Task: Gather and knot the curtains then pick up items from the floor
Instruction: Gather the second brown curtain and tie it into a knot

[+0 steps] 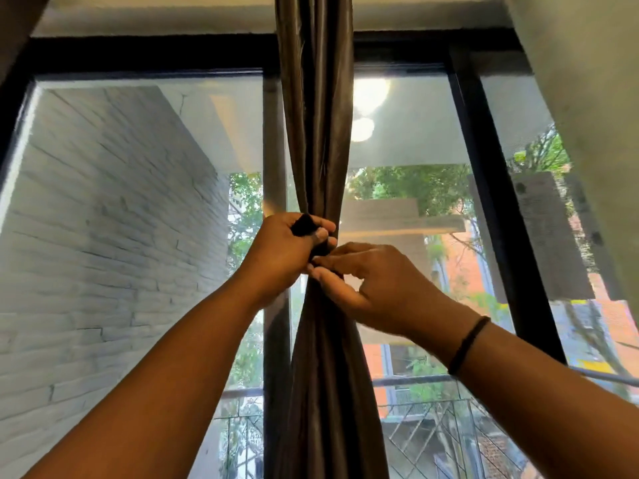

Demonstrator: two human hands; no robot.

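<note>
Both forearms reach up at centre. Left hand grips curtain at its pinched waist, w/ 1 dark bit, maybe a tie, in the fist. Right hand pinches just below, touching left. Window frame stands well apart either side.

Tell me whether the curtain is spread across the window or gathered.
Gathered. The curtain hangs as one narrow bunch, cinched where the left hand and right hand grip it; window glass shows either side.
</note>
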